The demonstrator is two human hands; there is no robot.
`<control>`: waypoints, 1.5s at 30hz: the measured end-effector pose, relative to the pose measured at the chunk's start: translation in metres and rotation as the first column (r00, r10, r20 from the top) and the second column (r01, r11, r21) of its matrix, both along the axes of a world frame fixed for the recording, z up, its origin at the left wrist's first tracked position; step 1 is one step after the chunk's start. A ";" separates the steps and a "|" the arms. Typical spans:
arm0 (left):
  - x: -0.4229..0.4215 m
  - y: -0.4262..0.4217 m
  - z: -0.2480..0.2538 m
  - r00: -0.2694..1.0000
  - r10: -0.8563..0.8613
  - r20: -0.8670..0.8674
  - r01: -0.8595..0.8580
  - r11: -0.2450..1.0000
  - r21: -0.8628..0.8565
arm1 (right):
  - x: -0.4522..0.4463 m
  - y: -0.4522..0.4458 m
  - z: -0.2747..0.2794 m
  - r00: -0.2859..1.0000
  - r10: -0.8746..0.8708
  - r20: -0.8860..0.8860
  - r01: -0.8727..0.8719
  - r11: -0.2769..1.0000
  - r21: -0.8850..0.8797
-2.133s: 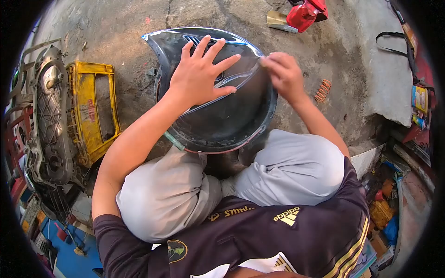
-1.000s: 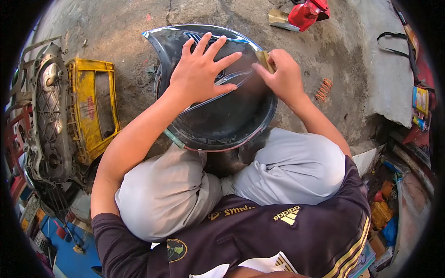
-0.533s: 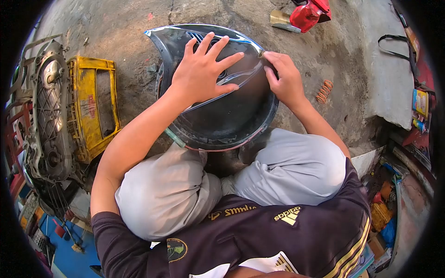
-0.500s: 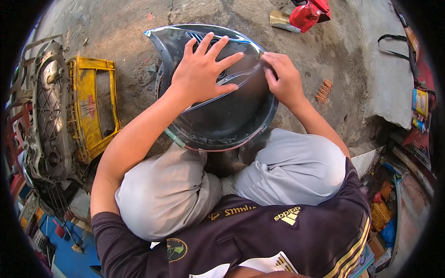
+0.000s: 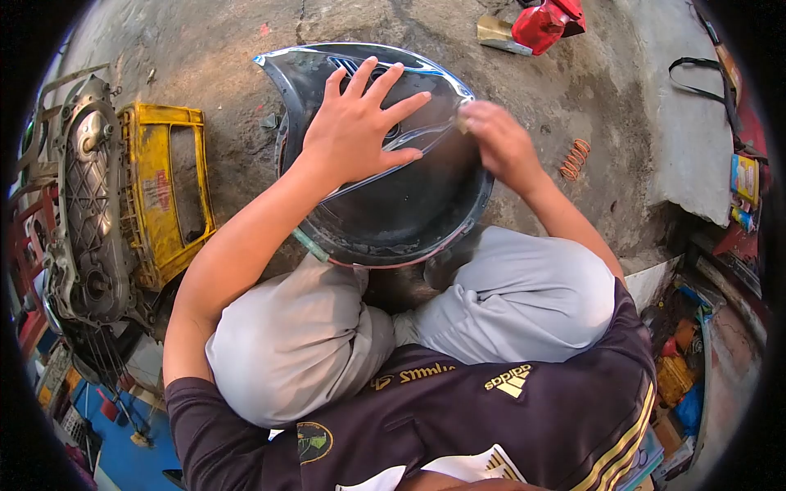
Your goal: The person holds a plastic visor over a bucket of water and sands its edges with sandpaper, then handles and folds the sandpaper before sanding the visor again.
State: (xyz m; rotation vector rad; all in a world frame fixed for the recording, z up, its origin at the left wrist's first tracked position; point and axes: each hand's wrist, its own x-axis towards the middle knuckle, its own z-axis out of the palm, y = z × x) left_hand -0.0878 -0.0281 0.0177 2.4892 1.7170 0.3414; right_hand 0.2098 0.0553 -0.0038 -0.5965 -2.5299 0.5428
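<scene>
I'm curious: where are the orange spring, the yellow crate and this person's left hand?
Orange spring point(image 5: 575, 159): head view, middle of its coils.
Yellow crate point(image 5: 155, 190): head view, panel with red print.
Left hand point(image 5: 342, 136): head view, back of the hand.

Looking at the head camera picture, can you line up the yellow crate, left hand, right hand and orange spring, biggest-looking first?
1. Yellow crate
2. Left hand
3. Right hand
4. Orange spring

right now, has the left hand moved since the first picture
No; the left hand is spread in about the same place, judged against the orange coil spring.
</scene>
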 end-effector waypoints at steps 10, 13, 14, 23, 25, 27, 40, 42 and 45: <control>0.002 0.000 0.001 1.000 0.011 -0.011 -0.011 1.000 -0.026 | 0.008 0.004 -0.009 0.997 -0.047 -0.068 0.044 0.998 -0.039; 0.003 0.001 0.001 1.000 0.011 -0.016 -0.011 1.000 -0.026 | 0.000 -0.011 -0.002 0.995 0.095 -0.017 -0.096 0.994 -0.058; 0.001 0.002 0.000 1.000 0.010 -0.019 -0.011 1.000 -0.025 | 0.002 -0.004 -0.006 0.998 0.034 -0.055 -0.037 0.997 -0.071; 0.000 0.000 -0.001 1.000 -0.011 0.028 0.011 1.000 0.026 | 0.008 0.012 -0.024 0.985 -0.088 -0.146 0.069 0.989 -0.130; 0.001 0.000 -0.002 1.000 -0.001 0.004 0.001 1.000 0.015 | 0.000 -0.006 -0.007 0.993 0.003 -0.114 -0.015 0.995 -0.103; 0.003 0.002 -0.002 1.000 -0.004 0.008 0.004 1.000 0.005 | -0.002 -0.007 -0.002 0.994 0.071 -0.078 -0.080 0.990 -0.113; 0.002 0.000 0.000 1.000 0.000 -0.015 0.001 1.000 0.010 | 0.002 -0.006 -0.001 0.998 0.011 -0.061 -0.017 0.996 -0.092; 0.001 0.003 0.000 1.000 -0.007 0.001 0.007 1.000 0.023 | 0.006 0.003 -0.012 0.994 0.050 -0.099 -0.057 0.996 -0.070; 0.000 -0.001 0.000 1.000 -0.006 0.007 0.006 1.000 0.017 | 0.017 0.013 -0.029 0.990 -0.096 -0.104 0.085 0.992 -0.098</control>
